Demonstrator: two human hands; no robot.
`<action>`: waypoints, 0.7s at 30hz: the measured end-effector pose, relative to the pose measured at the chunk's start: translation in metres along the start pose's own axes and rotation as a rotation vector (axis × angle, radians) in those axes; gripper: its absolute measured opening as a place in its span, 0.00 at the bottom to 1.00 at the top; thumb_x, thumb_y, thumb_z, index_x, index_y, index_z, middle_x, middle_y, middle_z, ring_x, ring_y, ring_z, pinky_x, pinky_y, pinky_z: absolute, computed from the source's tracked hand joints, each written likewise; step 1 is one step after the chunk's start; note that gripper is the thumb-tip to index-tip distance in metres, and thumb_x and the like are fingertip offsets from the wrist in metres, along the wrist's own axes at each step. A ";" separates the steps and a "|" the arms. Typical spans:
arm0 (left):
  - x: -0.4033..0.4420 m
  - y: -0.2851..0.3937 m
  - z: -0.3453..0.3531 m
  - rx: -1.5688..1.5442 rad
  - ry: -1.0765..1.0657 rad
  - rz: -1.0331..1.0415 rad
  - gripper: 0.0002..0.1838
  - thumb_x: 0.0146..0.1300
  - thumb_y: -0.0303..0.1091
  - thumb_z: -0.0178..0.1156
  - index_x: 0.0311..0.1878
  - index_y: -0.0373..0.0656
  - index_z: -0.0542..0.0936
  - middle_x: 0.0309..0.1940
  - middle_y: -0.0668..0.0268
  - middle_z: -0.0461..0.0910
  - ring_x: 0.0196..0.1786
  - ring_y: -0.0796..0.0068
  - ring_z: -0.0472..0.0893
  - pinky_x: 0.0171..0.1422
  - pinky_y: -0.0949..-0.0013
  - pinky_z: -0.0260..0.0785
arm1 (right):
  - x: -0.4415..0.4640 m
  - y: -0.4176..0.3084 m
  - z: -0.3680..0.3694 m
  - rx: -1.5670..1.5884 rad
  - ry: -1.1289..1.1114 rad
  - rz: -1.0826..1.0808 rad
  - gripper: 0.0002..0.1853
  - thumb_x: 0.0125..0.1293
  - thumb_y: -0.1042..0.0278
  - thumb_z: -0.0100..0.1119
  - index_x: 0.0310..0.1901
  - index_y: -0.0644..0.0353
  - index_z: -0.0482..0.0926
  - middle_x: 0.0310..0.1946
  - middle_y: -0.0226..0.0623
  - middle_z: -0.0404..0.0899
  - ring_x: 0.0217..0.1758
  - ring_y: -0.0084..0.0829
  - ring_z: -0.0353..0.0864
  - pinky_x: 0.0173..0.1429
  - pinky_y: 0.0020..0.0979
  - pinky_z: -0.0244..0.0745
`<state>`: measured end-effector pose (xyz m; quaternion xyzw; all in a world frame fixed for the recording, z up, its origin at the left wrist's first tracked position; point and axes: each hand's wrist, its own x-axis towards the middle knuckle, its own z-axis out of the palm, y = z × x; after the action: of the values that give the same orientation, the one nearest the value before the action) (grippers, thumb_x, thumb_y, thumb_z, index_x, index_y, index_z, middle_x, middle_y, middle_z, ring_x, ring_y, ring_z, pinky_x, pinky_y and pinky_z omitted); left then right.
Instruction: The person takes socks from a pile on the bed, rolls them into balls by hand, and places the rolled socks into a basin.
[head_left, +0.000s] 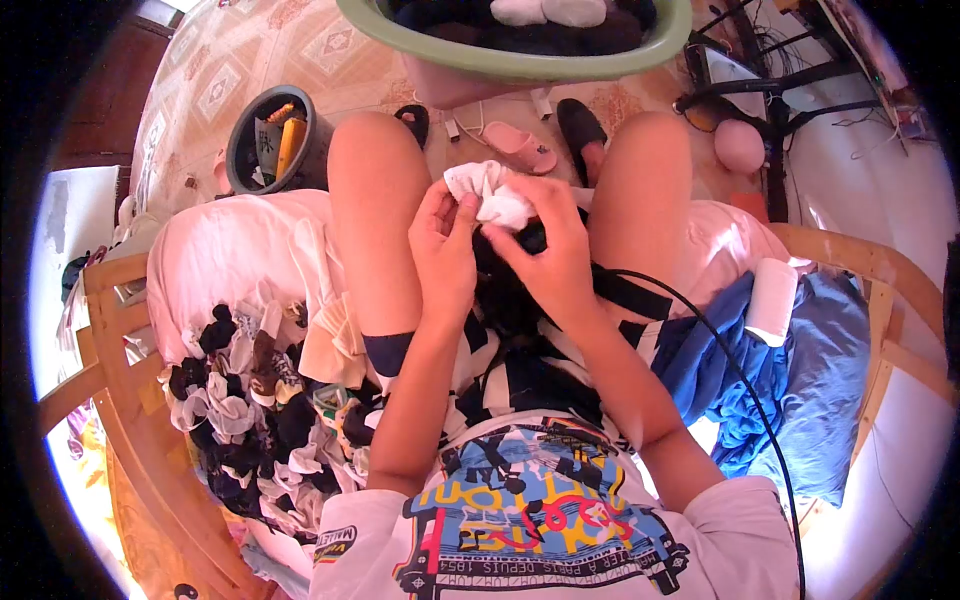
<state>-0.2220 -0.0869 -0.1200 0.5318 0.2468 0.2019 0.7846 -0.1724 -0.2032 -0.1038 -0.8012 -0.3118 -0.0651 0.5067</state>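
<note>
Between my knees, both hands hold a bunched white sock (492,196). My left hand (447,228) pinches its left side, thumb pressed against the fabric. At its right side, the fingers of my right hand (548,225) are closed around the cloth, with the thumb underneath. Some dark fabric (510,265) lies below the hands in my lap, partly hidden by them. A large heap of loose socks (265,400), mostly black, white and grey, spreads beside my left thigh.
A green-rimmed basin (540,65) with dark and white bundles stands ahead. Left of my knees is a grey bin (245,140). Blue cloth (735,350) and a white roll (772,300) lie to my right. A black cable (725,345) crosses my right arm. Slippers (520,147) rest on the floor.
</note>
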 end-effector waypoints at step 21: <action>0.003 0.008 -0.018 -0.234 0.253 0.149 0.10 0.73 0.29 0.49 0.47 0.34 0.77 0.45 0.65 0.78 0.48 0.77 0.76 0.58 0.73 0.66 | -0.011 0.014 -0.019 0.741 0.243 0.512 0.10 0.74 0.72 0.42 0.47 0.63 0.74 0.42 0.34 0.77 0.39 0.23 0.77 0.42 0.28 0.78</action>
<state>-0.2311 -0.0688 -0.1184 0.4241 0.2784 0.3521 0.7866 -0.1697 -0.2282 -0.1100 -0.6040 -0.0445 0.0845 0.7913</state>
